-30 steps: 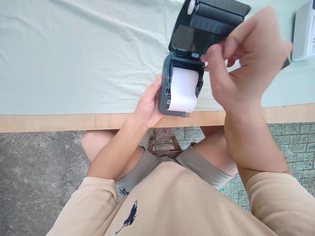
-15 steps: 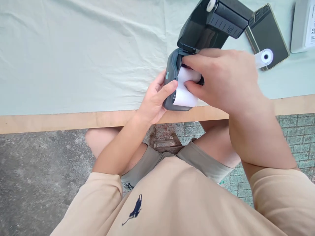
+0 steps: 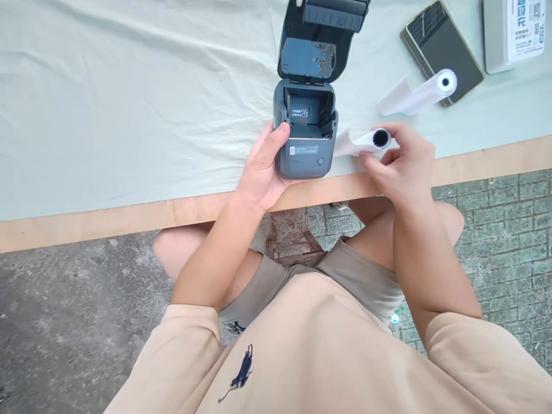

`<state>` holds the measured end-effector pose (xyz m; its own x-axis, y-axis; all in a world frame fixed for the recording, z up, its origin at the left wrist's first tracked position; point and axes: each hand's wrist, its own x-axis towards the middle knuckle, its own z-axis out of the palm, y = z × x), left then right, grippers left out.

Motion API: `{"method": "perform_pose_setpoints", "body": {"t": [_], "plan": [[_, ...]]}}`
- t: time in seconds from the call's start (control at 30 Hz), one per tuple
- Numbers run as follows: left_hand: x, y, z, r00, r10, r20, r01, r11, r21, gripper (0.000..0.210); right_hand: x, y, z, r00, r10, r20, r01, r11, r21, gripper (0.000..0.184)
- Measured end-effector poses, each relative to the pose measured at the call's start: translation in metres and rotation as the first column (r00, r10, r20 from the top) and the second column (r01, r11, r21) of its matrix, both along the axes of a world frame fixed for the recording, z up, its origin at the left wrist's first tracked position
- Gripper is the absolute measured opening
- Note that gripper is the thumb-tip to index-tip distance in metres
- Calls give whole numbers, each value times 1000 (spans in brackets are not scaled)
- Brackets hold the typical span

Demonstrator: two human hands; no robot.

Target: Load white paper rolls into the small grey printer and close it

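Observation:
My left hand grips the left side of a dark grey label printer, its thumb on the rim. The printer's lid stands raised, and its paper bay is bare inside. Just right of the printer, my right hand pinches a white paper roll between thumb and fingers. The roll's black core end faces me, and a loose strip trails toward the printer. A second white paper roll lies on the cloth beyond that hand, its end over a phone's edge.
A dark phone lies at the back right, with a pale box bearing a printed label beside it. Light green cloth covers the table. Its wooden front edge runs above my knees.
My right hand has drawn the paper roll out of the printer bay and moved right with it. The printer now sits more upright and further left in view, my left hand still on it.

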<state>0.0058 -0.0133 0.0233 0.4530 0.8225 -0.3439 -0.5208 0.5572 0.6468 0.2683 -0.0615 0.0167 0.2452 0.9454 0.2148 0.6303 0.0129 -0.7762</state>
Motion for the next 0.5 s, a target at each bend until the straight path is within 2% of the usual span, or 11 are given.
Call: {"method": "perform_pose_setpoints", "body": {"t": [0.07,0.13,0.23,0.27,0.3,0.4,0.5], "plan": [[1,0,0,1000,12,8,-12,1000,5,28,8,1,0,1000,15,10,-15,1000,-22,51],[1,-1,0,1000,11,11,-11,1000,11,28,19,3,6,999,-50,5,49,996,71,60],[1,-1,0,1000,8,16,-8,1000,24,28,47,10,16,979,-201,-15,197,936,291,46],[1,-1,0,1000,7,17,-8,1000,27,28,57,14,17,972,-235,-22,230,920,318,47],[1,0,0,1000,7,19,-8,1000,28,27,68,20,16,965,-261,-33,258,915,311,51],[1,0,1,1000,12,21,-12,1000,28,27,92,39,7,968,-249,-10,249,961,124,66],[1,0,3,1000,19,15,-19,999,28,28,98,56,-5,979,-195,53,190,979,74,56]]}}
